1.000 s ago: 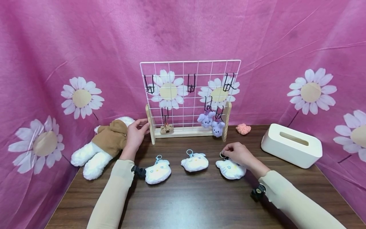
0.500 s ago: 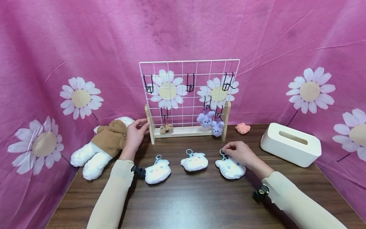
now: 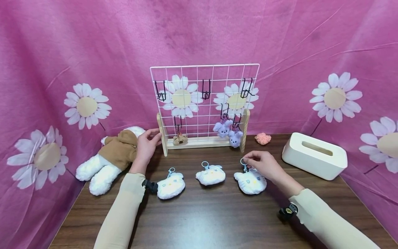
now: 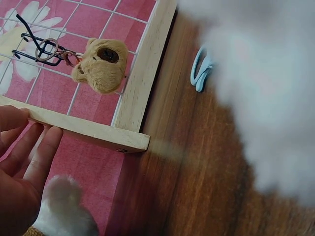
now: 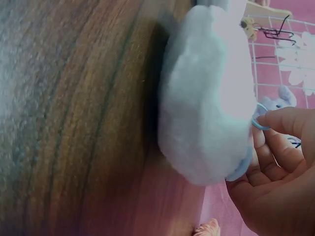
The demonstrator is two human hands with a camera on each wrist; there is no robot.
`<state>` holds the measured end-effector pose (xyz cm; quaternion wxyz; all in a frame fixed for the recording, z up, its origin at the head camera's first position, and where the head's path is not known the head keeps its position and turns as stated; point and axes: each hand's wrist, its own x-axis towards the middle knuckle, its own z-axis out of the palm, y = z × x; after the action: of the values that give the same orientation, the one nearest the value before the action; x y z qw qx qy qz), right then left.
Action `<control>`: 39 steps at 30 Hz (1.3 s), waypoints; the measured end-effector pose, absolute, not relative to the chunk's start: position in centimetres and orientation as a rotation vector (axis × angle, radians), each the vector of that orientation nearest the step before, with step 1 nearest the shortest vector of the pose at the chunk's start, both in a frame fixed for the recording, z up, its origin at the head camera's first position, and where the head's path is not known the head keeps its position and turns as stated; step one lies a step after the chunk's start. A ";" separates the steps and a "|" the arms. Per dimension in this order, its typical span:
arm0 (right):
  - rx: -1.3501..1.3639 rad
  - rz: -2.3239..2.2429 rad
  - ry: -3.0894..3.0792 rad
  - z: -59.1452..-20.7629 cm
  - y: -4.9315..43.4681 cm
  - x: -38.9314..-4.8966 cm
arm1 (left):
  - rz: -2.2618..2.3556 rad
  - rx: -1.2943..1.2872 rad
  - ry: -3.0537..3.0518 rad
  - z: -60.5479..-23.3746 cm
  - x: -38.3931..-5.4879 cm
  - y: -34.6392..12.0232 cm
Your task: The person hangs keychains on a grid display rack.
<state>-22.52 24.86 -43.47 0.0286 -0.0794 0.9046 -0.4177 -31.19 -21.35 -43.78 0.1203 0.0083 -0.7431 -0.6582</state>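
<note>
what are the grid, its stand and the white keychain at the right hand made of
Grid: probably white-coated metal, being thin yet straight. Stand: wood, apparently unpainted, grain showing. Keychain: seemingly plush fabric, by its furry pile; its blue ring maybe metal or plastic.

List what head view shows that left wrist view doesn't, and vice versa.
Head only: right hand pinching the ring of the rightmost white plush charm; tissue box; purple plush charms; coral fuzzy item.

Left wrist only: small dark fitting in the wooden post's outer face.

Both: left hand, fingers touching that post; bear charm hanging from a black hook.
</note>
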 end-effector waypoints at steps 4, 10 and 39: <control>-0.268 -1.301 2.811 -43.1 25.0 -22.2 | -1.920 0.026 -2.169 -43.8 -31.3 -21.3; -0.288 -1.318 2.833 -42.4 25.1 -21.5 | -1.912 0.025 -2.172 -43.7 -31.2 -21.2; -0.276 -1.512 2.732 -39.6 25.9 -20.0 | -1.913 0.025 -2.186 -43.7 -31.1 -21.4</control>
<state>-20.01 25.92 -39.63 0.0034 -0.0880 0.8716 -0.4822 -31.07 -21.35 -43.74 0.1181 0.0085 -0.7473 -0.6539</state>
